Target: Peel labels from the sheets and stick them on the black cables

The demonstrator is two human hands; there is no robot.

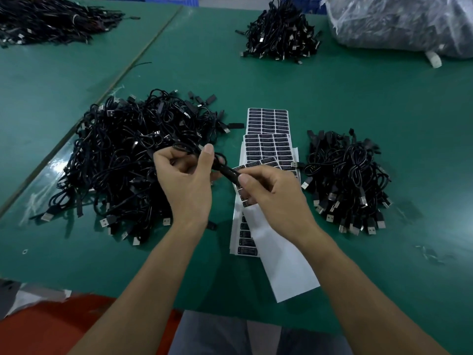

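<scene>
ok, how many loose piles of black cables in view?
4: a large pile of black cables left of the white label sheets, a smaller pile right of them, a far-centre pile, and a far-left pile. The clear plastic bag may hide more.

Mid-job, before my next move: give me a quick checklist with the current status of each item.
1. Cable gripped: ok; left hand and right hand both hold one black cable.
2. Label stuck on it: cannot tell; the hands hide it.
3. Labels left on label sheets: ok; many rows remain.
4. More cables at hand: ok; large pile lies beside the left hand.
5. Whether the small pile is the finished one: cannot tell.
</scene>
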